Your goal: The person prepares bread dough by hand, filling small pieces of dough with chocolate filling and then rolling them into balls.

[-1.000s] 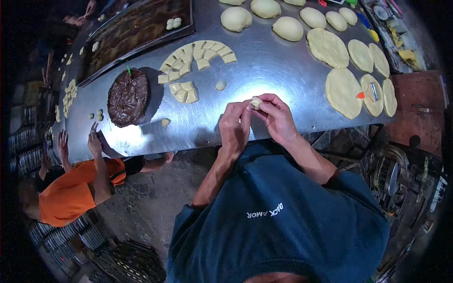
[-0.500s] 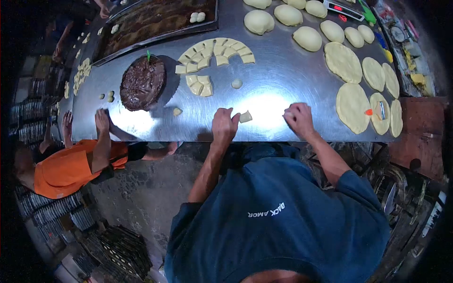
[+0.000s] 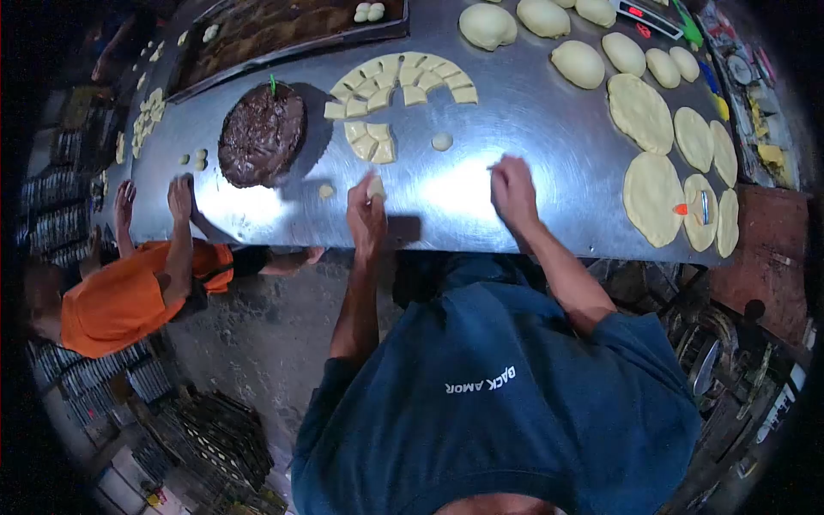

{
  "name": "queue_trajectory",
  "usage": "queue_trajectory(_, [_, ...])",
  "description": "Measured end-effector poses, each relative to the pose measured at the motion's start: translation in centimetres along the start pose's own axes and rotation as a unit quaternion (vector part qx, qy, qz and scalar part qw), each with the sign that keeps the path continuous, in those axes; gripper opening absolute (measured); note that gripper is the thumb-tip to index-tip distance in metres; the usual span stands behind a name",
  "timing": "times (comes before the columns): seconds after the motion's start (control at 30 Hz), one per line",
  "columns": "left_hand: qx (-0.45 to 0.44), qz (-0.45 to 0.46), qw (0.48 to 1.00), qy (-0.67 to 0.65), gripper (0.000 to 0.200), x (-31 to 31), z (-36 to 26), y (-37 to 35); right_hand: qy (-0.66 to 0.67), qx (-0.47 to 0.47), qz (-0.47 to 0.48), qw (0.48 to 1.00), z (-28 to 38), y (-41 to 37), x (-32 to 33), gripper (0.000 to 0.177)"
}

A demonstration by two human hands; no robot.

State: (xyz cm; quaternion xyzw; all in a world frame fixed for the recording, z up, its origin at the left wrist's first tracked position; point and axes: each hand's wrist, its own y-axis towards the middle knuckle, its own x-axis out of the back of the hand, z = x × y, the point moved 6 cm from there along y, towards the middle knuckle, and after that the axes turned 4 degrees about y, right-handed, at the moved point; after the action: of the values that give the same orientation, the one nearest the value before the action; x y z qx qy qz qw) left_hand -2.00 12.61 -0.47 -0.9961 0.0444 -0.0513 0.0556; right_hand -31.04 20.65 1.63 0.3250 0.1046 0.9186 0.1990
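My left hand [image 3: 366, 215] pinches a small folded dough piece [image 3: 375, 185] just above the steel table [image 3: 549, 129], near its front edge. My right hand [image 3: 513, 190] rests on the bare steel to the right, fingers curled, holding nothing that I can see. Beyond my left hand lie cut dough squares [image 3: 371, 142] in a small group and an arc of more squares [image 3: 399, 77]. A small dough ball [image 3: 442, 142] sits between my hands, farther back. A round dark chocolate mound [image 3: 262, 133] with a green stick in it stands to the left.
Flattened dough discs [image 3: 657, 197] and round dough balls [image 3: 578, 63] fill the right and back of the table. A dark baking tray [image 3: 275, 34] lies at the back left. A person in an orange shirt [image 3: 120, 300] leans on the table's left end, hands on it. A scale [image 3: 639, 17] stands at the far right.
One second ago both hands held the dough piece together. They parted; my left hand moved left with the piece, and my right hand settled on the steel.
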Motion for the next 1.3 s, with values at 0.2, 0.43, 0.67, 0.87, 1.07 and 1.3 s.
queue_trajectory(0.2, [-0.172,0.025,0.809,0.562,0.029,3.7,-0.6,-1.4,-0.052,-0.113,0.124,0.984,0.7,-3.1,2.8,0.023])
queue_trajectory(0.43, [-0.038,0.104,0.853,0.510,0.026,7.1,-0.5,-2.5,0.044,-0.041,0.123,0.991,3.8,10.8,-8.3,0.029])
queue_trajectory(0.67, [0.168,-0.035,0.985,-0.036,0.025,7.5,-3.7,-1.9,-0.200,0.126,0.184,0.954,4.3,9.2,-10.2,0.037])
queue_trajectory(0.87, [0.099,0.065,0.969,-0.217,0.026,0.2,-4.5,-1.7,0.064,-0.064,0.243,0.966,8.4,7.5,-7.0,0.048])
queue_trajectory(1.07, [0.023,0.167,0.979,0.114,0.022,-4.4,-3.9,-2.0,0.356,-0.280,0.319,0.833,7.9,0.7,-7.0,0.033])
queue_trajectory(1.3, [-0.286,-0.150,0.793,0.516,0.019,8.7,-2.8,3.5,0.389,-0.308,0.290,0.819,6.7,2.1,-9.2,0.025])
